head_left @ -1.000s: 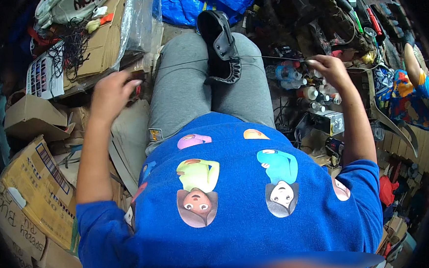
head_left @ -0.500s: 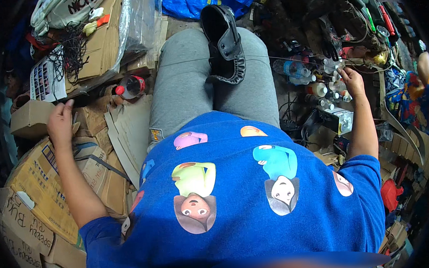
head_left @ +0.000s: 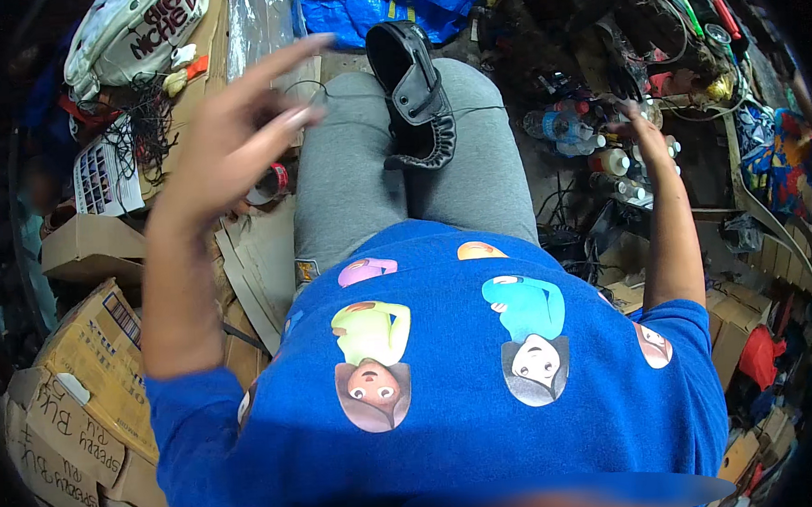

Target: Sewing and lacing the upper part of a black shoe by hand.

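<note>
A black leather shoe (head_left: 411,81), with gathered stitching along one end and a lace through its eyelets, is held upright between my knees. Dark thread (head_left: 350,96) leaves it on both sides across my grey trousers. My left hand (head_left: 232,139) is raised to the left of the shoe, blurred, with its index finger and thumb stretched apart near a loose loop of the thread. Off to the right, beside the plastic bottles, my right hand (head_left: 648,136) has its fingers extended and somewhat blurred. Nothing can be made out in it.
Cardboard boxes (head_left: 96,356) are stacked on my left, with a tangle of black cord (head_left: 142,112) above them. Several plastic bottles (head_left: 566,132) lie to the right. A blue plastic sheet (head_left: 400,3) is ahead. Tools, including a red-handled one (head_left: 721,9), fill the far right.
My left hand has swung up and inward from the boxes toward the shoe, its fingers spreading. My right hand has moved slightly inward. The taut thread has slackened on the left.
</note>
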A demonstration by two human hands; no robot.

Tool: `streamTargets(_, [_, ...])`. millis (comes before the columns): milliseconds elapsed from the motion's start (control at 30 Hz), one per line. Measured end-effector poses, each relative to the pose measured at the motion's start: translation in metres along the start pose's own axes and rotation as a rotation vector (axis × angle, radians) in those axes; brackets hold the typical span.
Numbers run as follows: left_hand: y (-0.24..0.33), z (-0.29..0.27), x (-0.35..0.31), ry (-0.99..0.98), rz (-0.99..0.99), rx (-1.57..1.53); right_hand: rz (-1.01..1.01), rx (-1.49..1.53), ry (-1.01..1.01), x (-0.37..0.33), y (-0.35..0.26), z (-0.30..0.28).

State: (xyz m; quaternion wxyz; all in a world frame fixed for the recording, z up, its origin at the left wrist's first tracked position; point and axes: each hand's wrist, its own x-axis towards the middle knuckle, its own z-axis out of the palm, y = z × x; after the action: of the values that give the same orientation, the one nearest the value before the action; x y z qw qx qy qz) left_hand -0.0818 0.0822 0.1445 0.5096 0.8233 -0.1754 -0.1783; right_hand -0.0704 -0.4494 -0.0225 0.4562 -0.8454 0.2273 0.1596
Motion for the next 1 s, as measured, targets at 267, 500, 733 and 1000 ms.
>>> streamTargets(267, [-0.042,0.055,0.118,-0.166,0.557,1.125,-0.389,-0.312,0.01,-0.059,-0.048,0.056])
streamTargets(500, [-0.016,0.025,0.132,0.009,0.515,0.653,-0.677,0.156,0.176,-0.121,-0.117,0.088])
streamTargets(733, [0.002,0.061,0.106,0.374,0.371,0.224,-0.907,0.245,0.184,-0.117,-0.185,0.147])
streamTargets(1000, [0.024,0.087,0.054,0.6,0.596,0.432,-0.808,0.357,-0.087,-0.107,-0.198,0.179])
